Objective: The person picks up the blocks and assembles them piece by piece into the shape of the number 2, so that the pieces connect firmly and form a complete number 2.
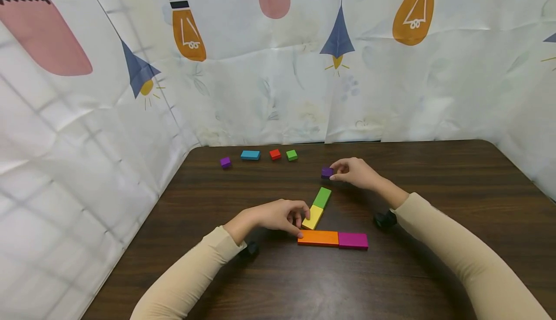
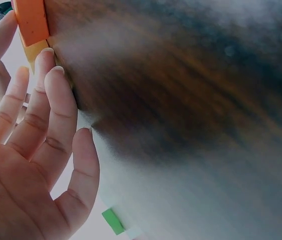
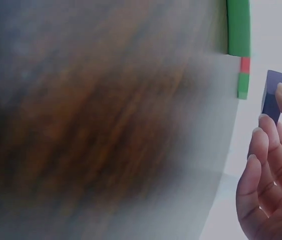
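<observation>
In the head view my right hand (image 1: 357, 173) pinches a small purple block (image 1: 326, 173) between thumb and fingers. The right wrist view shows the same purple block (image 3: 272, 95) held by its edges. My left hand (image 1: 278, 214) has its thumb tip at the left end of an orange block (image 1: 318, 238) and its index fingertip at a yellow block (image 1: 312, 217). Its fingers look fairly straight in the left wrist view. A magenta block (image 1: 353, 240) lies end to end with the orange one. From the yellow block, a green block (image 1: 322, 197) continues the slanted line.
Toward the back left of the dark wooden table (image 1: 278, 281) lie a purple cube (image 1: 225, 162), a blue block (image 1: 250, 155), a small red block (image 1: 275, 154) and a small green block (image 1: 291, 155). A printed white curtain (image 1: 278, 93) hangs behind the table.
</observation>
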Available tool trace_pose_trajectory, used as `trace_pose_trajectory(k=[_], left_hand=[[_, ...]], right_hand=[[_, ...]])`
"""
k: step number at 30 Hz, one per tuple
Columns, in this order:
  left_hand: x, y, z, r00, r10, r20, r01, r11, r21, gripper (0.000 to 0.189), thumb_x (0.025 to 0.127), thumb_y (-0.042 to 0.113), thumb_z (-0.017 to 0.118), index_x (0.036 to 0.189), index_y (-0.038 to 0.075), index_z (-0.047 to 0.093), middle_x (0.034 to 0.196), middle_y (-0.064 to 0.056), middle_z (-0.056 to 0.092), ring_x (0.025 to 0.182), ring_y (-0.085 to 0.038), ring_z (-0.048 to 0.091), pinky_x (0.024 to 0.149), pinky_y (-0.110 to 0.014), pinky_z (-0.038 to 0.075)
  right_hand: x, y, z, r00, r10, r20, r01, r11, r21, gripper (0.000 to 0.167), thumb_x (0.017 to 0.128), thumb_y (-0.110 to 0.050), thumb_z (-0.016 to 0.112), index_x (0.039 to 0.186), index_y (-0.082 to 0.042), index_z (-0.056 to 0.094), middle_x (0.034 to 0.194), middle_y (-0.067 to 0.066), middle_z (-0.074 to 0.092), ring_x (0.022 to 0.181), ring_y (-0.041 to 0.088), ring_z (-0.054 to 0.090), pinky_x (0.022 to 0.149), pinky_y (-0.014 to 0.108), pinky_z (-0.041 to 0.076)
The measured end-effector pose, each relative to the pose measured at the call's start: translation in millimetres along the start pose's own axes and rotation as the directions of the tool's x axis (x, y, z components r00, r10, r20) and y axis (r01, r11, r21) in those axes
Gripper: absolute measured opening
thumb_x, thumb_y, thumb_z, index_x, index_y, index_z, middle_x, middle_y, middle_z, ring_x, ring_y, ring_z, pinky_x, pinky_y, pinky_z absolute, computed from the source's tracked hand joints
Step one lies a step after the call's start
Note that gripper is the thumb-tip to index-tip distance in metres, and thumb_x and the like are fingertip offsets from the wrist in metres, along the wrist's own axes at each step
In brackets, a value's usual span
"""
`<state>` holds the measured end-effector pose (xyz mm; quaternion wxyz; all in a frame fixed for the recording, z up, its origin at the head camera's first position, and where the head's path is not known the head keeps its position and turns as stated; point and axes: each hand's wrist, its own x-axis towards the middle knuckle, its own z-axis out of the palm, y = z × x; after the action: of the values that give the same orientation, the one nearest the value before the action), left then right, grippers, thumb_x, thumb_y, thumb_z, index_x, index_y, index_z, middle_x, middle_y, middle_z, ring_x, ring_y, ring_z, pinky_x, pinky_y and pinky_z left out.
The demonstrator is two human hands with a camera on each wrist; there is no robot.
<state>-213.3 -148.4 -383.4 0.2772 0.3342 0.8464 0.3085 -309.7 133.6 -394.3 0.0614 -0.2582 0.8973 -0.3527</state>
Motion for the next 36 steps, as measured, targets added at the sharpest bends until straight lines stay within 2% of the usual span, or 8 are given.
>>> trace_pose_trajectory(k=[11,23,36], left_hand=[[0.4,-1.3,0.7,1.000,-0.001,0.003,0.001,1.000,-0.007,0.034,0.091,0.015,0.081,0.117,0.013,0.060,0.086,0.005,0.065,0.072,-0.009,0.057,0.070,-0.024,0.046],[0.4,-0.6,0.5,1.000,-0.004,0.001,0.004,1.000,-0.016,0.034,0.090,0.014,0.081,0.116,0.013,0.060,0.085,0.005,0.065,0.072,-0.009,0.057,0.070,-0.023,0.046],[-0.3,0.8,0.0,1.000,-0.002,0.001,0.002,1.000,-0.008,0.034,0.091,0.014,0.081,0.117,0.013,0.060,0.086,0.005,0.065,0.072,-0.009,0.057,0.070,-0.023,0.046]], right_hand=[[-4.7,3.0,-1.6,0.999,0.025,0.040,-0.025,1.000,-0.016,0.036,0.095,-0.021,0.076,0.121,0.004,0.070,0.088,0.005,0.066,0.074,0.018,0.053,0.066,0.032,0.044],[-3.1,1.8,-2.4,0.993,0.009,0.115,-0.005,0.999,-0.040,0.034,0.096,-0.019,0.075,0.120,0.004,0.070,0.084,0.003,0.064,0.070,0.016,0.050,0.065,0.032,0.041],[-1.0,-1.1,-0.6,0.990,0.011,0.143,-0.002,0.998,-0.062,0.036,0.095,-0.019,0.076,0.121,0.005,0.069,0.082,0.002,0.064,0.071,0.016,0.051,0.067,0.031,0.042]])
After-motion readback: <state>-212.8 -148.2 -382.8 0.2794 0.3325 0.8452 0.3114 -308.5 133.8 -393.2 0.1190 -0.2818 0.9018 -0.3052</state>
